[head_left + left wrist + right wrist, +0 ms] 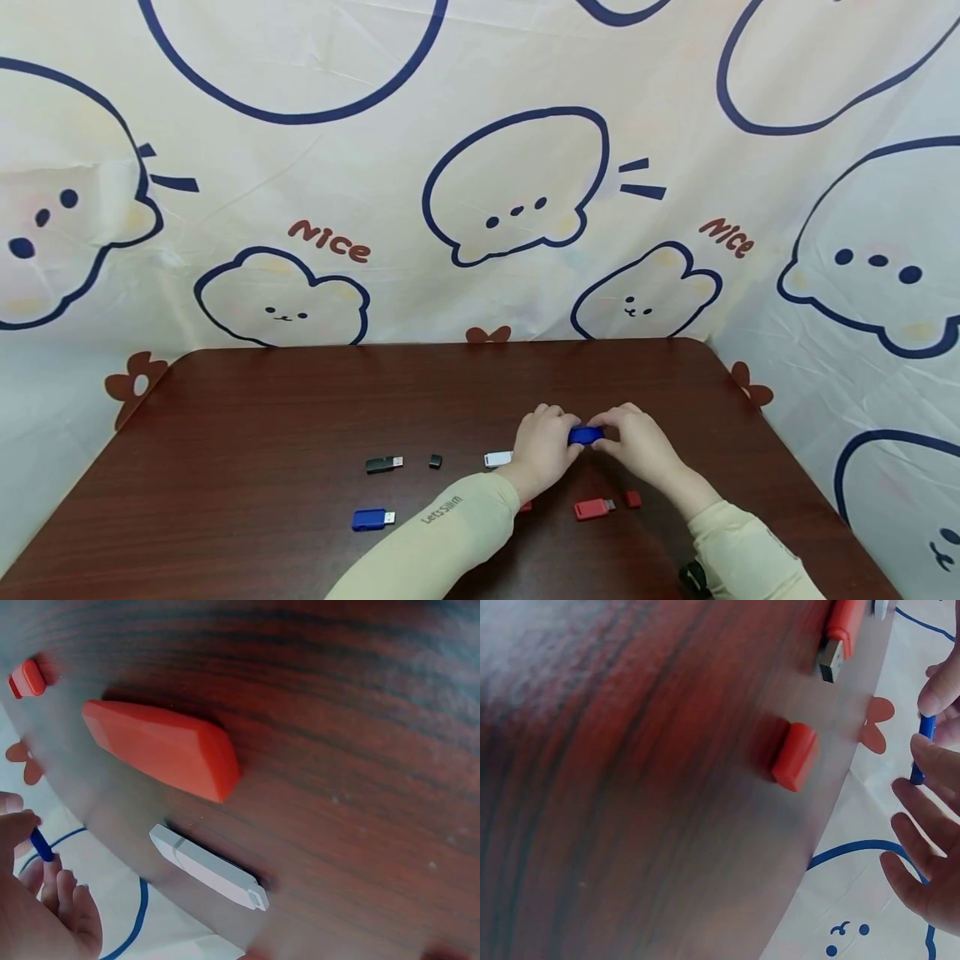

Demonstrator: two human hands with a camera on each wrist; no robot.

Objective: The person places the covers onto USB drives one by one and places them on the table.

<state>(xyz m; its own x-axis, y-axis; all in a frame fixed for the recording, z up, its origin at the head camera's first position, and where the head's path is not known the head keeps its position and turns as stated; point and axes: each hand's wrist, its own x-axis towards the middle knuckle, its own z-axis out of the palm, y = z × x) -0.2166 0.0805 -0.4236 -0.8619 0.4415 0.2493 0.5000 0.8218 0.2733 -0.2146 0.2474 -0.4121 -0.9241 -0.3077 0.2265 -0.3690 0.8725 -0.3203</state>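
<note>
Over the far middle-right of the table, both hands hold a blue USB stick (pixel 585 435) between them. My left hand (pixel 542 443) pinches its left end between thumb and fingers, and my right hand (pixel 642 442) pinches its right end. In the right wrist view the blue stick (pixel 925 739) spans the gap between the two hands; no metal plug shows on it. Below the hands lies an uncapped red USB stick (pixel 594 509), its small red cap (pixel 633 499) just to the right. A white USB stick (pixel 497 458) is partly covered by the left hand.
Farther left lie an uncapped black USB stick (pixel 384 464), a black cap (pixel 435 461) and another blue USB stick (pixel 372 519) with its plug bare. Another red piece (pixel 527 506) is mostly behind the left sleeve. A printed cloth (pixel 517 175) hangs behind the brown table (pixel 262 400).
</note>
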